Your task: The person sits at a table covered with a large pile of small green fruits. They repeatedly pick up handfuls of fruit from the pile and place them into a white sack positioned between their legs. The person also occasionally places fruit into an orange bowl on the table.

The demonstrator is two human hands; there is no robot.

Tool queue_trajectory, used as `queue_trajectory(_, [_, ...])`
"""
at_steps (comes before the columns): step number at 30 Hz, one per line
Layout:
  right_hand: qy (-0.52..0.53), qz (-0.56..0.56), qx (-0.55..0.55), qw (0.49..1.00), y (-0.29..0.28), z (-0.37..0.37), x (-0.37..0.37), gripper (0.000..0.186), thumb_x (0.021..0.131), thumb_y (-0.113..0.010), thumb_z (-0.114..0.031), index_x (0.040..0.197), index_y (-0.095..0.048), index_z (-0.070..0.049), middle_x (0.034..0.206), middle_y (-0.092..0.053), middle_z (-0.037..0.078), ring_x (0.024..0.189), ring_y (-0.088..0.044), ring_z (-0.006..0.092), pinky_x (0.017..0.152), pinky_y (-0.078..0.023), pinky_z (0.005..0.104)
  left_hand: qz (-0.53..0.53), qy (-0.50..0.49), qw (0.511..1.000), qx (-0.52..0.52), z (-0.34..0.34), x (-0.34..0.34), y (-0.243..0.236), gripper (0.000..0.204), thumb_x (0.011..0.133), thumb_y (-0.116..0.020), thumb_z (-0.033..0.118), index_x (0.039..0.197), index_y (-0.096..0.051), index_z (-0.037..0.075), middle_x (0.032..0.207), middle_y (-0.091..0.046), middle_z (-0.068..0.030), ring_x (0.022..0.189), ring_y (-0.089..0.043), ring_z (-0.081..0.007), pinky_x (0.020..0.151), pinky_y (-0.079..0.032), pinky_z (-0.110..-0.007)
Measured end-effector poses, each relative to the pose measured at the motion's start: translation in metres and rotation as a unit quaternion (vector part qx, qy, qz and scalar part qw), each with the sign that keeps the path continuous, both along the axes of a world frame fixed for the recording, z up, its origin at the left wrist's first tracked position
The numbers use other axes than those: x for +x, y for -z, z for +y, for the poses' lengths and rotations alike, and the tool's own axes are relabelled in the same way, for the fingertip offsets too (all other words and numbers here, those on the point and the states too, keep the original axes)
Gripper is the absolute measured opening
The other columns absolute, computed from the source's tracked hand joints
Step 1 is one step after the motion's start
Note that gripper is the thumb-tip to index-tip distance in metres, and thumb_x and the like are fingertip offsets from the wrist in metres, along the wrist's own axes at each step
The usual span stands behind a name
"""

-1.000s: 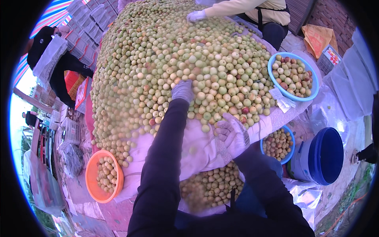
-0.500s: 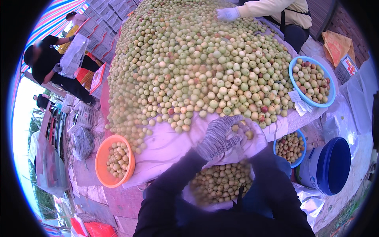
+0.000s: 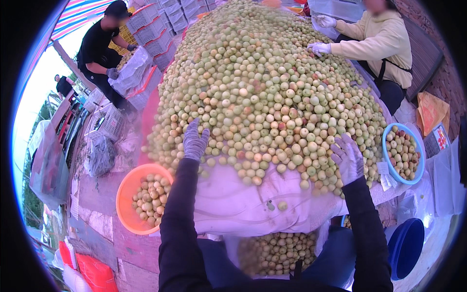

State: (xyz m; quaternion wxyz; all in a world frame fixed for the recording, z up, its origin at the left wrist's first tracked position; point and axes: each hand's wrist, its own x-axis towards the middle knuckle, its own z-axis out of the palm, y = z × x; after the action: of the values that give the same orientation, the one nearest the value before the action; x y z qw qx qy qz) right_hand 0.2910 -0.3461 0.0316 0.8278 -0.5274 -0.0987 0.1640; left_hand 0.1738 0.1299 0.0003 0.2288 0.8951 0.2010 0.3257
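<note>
- Fruit (image 3: 267, 107): heaped over the cloth-covered desk (image 3: 233, 199); directions run from the heap's middle.
- Left hand (image 3: 196, 141): 8 o'clock, at the heap's near edge; fingers parted, nothing seen in them, contact unclear.
- Right hand (image 3: 348, 158): 4 o'clock, over the near edge; fingers spread, no fruit seen held, contact unclear.
- Orange basin (image 3: 125, 214): 8 o'clock, beyond the left hand, part-filled with fruit.
- Blue basin (image 3: 409, 181): between 3 and 4, holding fruit.
- Cream-topped co-worker (image 3: 384, 46): 2 o'clock.

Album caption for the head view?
Gloved left hand and right hand, open, at a heap of round fruit, orange basin nearby.
</note>
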Motion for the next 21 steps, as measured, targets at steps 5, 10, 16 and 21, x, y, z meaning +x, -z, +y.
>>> queue_trajectory(5, [0.049,-0.455,-0.488,0.743,0.003,0.167,0.092,0.061,0.077,-0.065,-0.029,0.127,-0.042,-0.002,0.128,-0.044,0.018,0.120,-0.041,0.0310,0.102,-0.032,0.0369,0.079,-0.045,0.996,0.006,0.066,0.070,-0.019,0.064,0.078,-0.063,0.035,0.128,-0.040,0.001,0.127,-0.044,-0.0217,0.121,-0.040,-0.0334,0.102,-0.032,-0.039])
queue_trajectory(10, [0.043,-0.540,-0.503,0.673,0.009,0.239,0.168,0.068,0.075,-0.063,-0.042,0.127,-0.042,-0.004,0.131,-0.041,0.019,0.123,-0.038,0.0302,0.102,-0.032,0.0376,0.130,-0.040,0.989,-0.055,0.095,0.131,-0.024,0.062,0.081,-0.061,0.040,0.131,-0.039,0.010,0.125,-0.047,-0.0208,0.115,-0.048,-0.0317,0.097,-0.038,-0.037])
queue_trajectory(16, [0.063,-0.542,-0.493,0.677,0.013,0.303,0.219,0.059,0.080,-0.057,-0.046,0.124,-0.047,-0.008,0.133,-0.038,0.020,0.125,-0.036,0.0300,0.103,-0.031,0.0372,0.272,-0.036,0.962,0.012,0.104,0.180,-0.037,0.066,0.082,-0.047,0.058,0.113,-0.055,0.001,0.106,-0.059,-0.0224,0.101,-0.056,-0.0326,0.088,-0.042,-0.040])
queue_trajectory(21, [-0.072,-0.525,-0.541,0.653,0.005,0.317,0.229,0.067,0.078,-0.050,-0.060,0.126,-0.048,-0.014,0.138,-0.036,0.013,0.126,-0.035,0.0272,0.103,-0.030,0.0370,0.279,0.150,0.944,0.091,0.068,0.181,-0.039,0.065,0.080,-0.050,0.059,0.118,-0.054,0.006,0.112,-0.057,-0.0187,0.105,-0.054,-0.0274,0.090,-0.042,-0.037])
